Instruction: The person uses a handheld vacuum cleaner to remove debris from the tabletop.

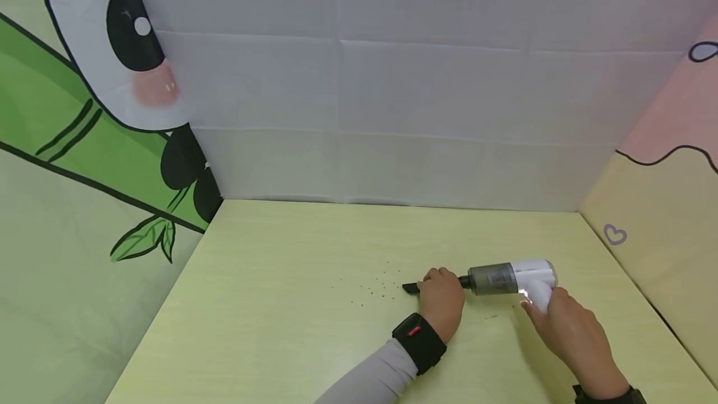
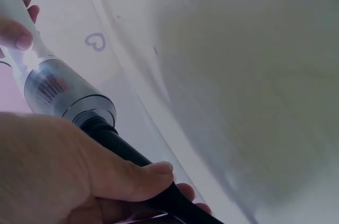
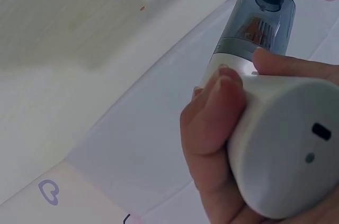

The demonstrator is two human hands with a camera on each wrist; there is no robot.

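The fingers of the left hand (image 1: 442, 301) grip the black nozzle (image 1: 411, 288), and those of the right hand (image 1: 578, 332) are wrapped round the white handle (image 1: 540, 295); so I see the handheld vacuum (image 1: 530, 270) held from both ends, at lower right of the head view. The nozzle's tip points left, just beside scattered crumbs (image 1: 383, 296) at lower centre; whether it touches the table (image 1: 252, 329), I cannot tell. I judge the work as partly done: a brown patch (image 3: 253, 33) inside the clear cup (image 3: 259, 15) is maybe gathered crumbs, but many are left outside, and dark specks (image 1: 490, 317) lie below the vacuum. The left hand hides the tube's middle from me. Farther out are a grey sleeve (image 1: 370, 376), a black wristband (image 1: 421, 343) and, above, a pale back wall (image 1: 359, 98).
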